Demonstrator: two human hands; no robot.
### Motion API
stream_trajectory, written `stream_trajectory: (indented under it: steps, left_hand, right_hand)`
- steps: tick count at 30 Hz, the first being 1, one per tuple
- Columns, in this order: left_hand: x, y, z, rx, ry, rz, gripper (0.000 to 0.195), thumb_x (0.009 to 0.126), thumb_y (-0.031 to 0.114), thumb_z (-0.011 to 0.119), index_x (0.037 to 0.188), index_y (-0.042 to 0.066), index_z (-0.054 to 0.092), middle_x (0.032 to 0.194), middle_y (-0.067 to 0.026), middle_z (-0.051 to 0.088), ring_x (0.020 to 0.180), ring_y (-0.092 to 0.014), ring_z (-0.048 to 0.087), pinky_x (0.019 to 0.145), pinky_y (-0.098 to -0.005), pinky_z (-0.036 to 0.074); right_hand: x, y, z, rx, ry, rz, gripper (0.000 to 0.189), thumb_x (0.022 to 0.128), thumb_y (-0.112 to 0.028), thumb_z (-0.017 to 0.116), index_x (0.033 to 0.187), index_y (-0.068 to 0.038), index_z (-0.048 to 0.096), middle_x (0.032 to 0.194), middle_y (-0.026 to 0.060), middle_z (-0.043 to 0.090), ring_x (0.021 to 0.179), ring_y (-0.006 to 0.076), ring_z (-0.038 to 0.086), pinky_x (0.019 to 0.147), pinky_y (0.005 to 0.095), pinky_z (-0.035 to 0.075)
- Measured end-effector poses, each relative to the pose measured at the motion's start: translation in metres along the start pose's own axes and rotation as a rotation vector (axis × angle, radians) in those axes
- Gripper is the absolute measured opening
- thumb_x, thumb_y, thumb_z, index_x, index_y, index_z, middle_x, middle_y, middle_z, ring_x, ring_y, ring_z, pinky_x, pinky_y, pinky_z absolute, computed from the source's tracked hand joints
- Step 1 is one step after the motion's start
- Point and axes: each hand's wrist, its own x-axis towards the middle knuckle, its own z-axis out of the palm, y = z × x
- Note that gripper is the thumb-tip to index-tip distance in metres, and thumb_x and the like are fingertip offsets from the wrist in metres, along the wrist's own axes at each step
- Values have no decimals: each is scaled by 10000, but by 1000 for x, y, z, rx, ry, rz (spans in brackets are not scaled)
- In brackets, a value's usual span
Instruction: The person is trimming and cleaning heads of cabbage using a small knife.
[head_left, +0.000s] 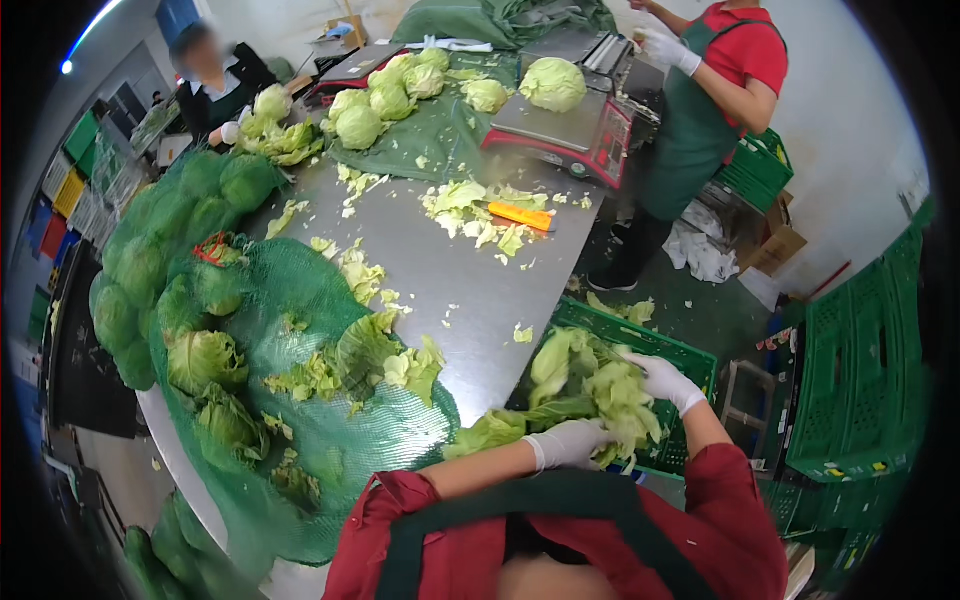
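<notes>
Loose outer cabbage leaves (592, 382) are bunched between my two gloved hands at the table's right edge, over a green plastic crate (637, 326). My left hand (574, 442), in a white glove, holds the near side of the bunch. On its far right side my right hand (664, 381), gloved too, has its fingers pressed into the leaves. One long leaf (491, 431) trails left across the table corner. Most of the crate's inside is hidden under the bunch. Left of me, a green mesh sack (390, 431) lies spread on the metal table (480, 352), with cabbages (206, 361) in and on it.
An orange-handled knife (521, 215) lies among leaf scraps. Beyond it stands a red scale (555, 142) bearing one cabbage (553, 84). A person in a green apron (686, 142) works at the right, another person (217, 82) at the far left. Stacked green crates (855, 367) rise on my right.
</notes>
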Motion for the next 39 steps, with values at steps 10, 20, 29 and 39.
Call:
stream_trajectory:
  steps: [10, 20, 29, 39]
  left_hand:
    - [-180, -52, -114, 556, 1218, -678, 275, 787, 92, 693, 1059, 51, 672, 1208, -193, 626, 1211, -434, 546, 1054, -535, 412]
    - [-266, -104, -60, 513, 1290, -922, 176, 695, 50, 670, 865, 72, 629, 1151, -150, 622, 1216, -390, 531, 995, -529, 393]
    - [-259, -77, -55, 473, 1278, -703, 246, 696, -65, 615, 908, 37, 688, 1086, -188, 638, 1043, -413, 554, 941, -491, 461]
    - [-101, -90, -39, -2, 892, -30, 393, 725, 11, 706, 1113, 65, 693, 1234, -197, 617, 1202, -384, 537, 1024, -441, 437]
  right_hand:
    - [161, -188, -2, 491, 55, -291, 563, 818, 124, 477, 1340, -35, 618, 1235, 103, 701, 1089, 177, 668, 939, 289, 539]
    - [443, -372, 155, 44, -80, -665, 655, 814, -165, 679, 1456, -166, 544, 1543, 173, 451, 1346, 376, 505, 1109, 406, 440]
    - [394, -433, 180, -181, -256, -638, 482, 789, -137, 665, 1265, -198, 705, 1467, 60, 515, 1317, 303, 493, 1047, 468, 442]
    - [212, -199, 74, -66, -11, -698, 200, 777, -172, 707, 965, -111, 736, 1206, 34, 644, 1146, 295, 562, 977, 423, 491]
